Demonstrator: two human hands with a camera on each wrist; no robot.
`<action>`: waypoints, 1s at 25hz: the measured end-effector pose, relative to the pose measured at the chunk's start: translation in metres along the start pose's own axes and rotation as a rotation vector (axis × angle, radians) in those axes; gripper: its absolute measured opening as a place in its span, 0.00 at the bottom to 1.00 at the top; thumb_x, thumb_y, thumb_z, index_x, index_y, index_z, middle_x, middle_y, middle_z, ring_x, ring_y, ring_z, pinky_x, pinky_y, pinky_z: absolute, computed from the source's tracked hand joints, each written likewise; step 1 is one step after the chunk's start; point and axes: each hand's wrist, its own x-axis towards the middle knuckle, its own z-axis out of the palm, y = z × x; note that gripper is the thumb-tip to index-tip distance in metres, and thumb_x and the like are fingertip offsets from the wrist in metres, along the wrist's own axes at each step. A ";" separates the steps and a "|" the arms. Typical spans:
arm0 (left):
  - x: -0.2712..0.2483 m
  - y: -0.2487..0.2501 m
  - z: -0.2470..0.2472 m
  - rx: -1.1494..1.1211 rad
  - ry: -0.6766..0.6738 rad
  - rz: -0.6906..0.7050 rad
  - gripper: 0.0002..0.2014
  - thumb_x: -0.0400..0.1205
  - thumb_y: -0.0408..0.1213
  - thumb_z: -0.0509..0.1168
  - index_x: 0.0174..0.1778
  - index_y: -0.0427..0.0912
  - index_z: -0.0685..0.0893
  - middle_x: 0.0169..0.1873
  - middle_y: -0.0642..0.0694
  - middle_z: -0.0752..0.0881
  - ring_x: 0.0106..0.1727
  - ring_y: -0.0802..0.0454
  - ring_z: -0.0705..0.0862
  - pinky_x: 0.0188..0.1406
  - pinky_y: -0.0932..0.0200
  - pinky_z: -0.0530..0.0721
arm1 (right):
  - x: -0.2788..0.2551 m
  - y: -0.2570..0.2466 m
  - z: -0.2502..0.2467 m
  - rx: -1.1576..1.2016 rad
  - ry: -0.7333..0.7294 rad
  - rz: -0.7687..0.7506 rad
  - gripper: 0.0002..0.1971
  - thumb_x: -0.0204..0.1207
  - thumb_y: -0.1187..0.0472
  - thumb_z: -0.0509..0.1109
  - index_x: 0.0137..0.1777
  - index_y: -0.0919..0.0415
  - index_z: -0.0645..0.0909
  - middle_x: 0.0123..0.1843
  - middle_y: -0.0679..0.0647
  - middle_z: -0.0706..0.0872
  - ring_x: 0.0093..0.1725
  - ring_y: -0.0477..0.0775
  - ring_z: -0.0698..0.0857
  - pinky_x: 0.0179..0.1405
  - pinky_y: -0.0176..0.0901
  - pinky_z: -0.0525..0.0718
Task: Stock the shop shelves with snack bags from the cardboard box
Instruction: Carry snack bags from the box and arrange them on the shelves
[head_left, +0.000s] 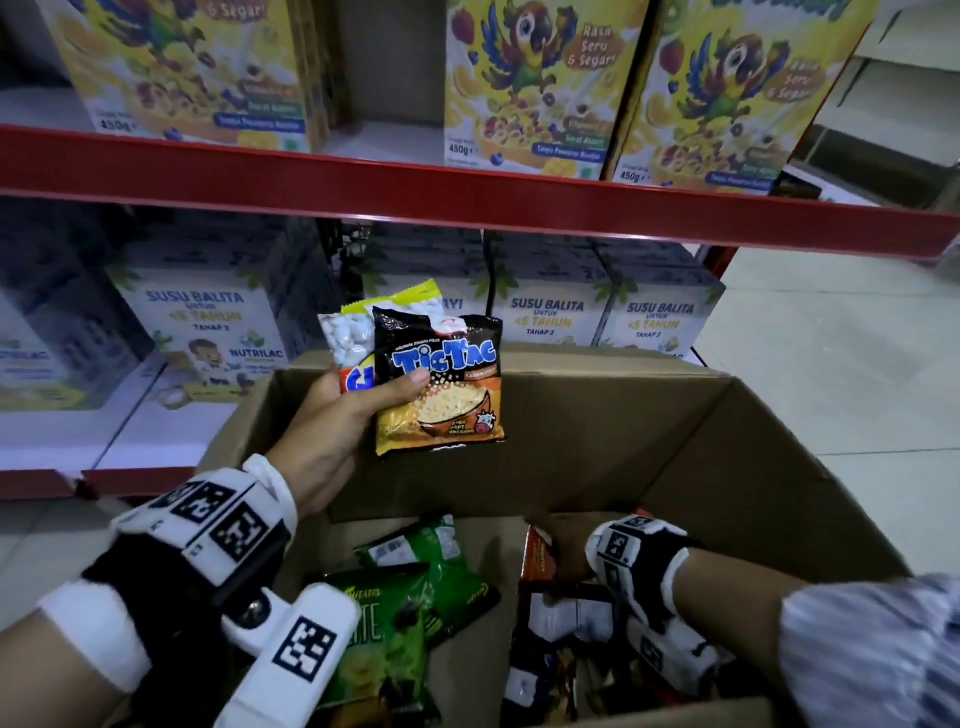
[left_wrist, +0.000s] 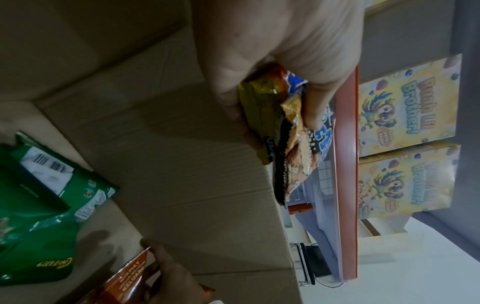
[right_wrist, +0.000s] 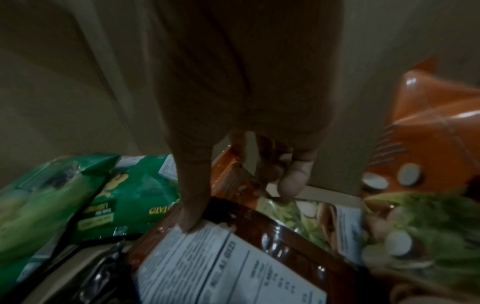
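My left hand grips a black and orange Tic Tac snack bag together with a yellow bag of white pieces behind it, held above the far wall of the cardboard box. In the left wrist view the thumb and fingers pinch the Tic Tac bag. My right hand is down inside the box, fingers curled round the top edge of an orange-brown snack bag, thumb pressing on its printed back. Green snack bags lie at the box's left.
A red-edged shelf carries yellow cereal boxes, with a gap between them. The lower shelf holds white Susu Balita milk boxes. Pale tiled floor lies to the right of the box. More orange and green bags fill the box's right.
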 end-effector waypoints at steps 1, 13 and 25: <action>0.000 0.000 0.000 0.012 -0.006 -0.001 0.31 0.61 0.36 0.75 0.62 0.34 0.82 0.44 0.42 0.93 0.41 0.51 0.92 0.39 0.61 0.90 | -0.002 -0.004 -0.001 -0.048 -0.023 -0.014 0.48 0.61 0.40 0.78 0.79 0.47 0.59 0.76 0.55 0.70 0.74 0.61 0.72 0.74 0.56 0.70; -0.020 0.050 0.002 0.209 -0.035 0.199 0.26 0.55 0.47 0.79 0.48 0.42 0.86 0.42 0.46 0.93 0.41 0.51 0.92 0.34 0.64 0.88 | -0.138 -0.008 -0.137 0.551 0.525 -0.429 0.15 0.68 0.53 0.78 0.55 0.45 0.84 0.55 0.44 0.88 0.52 0.45 0.85 0.55 0.35 0.81; -0.038 0.088 0.017 0.081 0.010 0.034 0.17 0.76 0.48 0.69 0.55 0.40 0.86 0.47 0.40 0.92 0.42 0.47 0.92 0.38 0.45 0.91 | -0.236 -0.017 -0.170 0.836 1.366 -0.777 0.15 0.69 0.59 0.74 0.56 0.50 0.86 0.56 0.49 0.88 0.59 0.42 0.86 0.59 0.36 0.83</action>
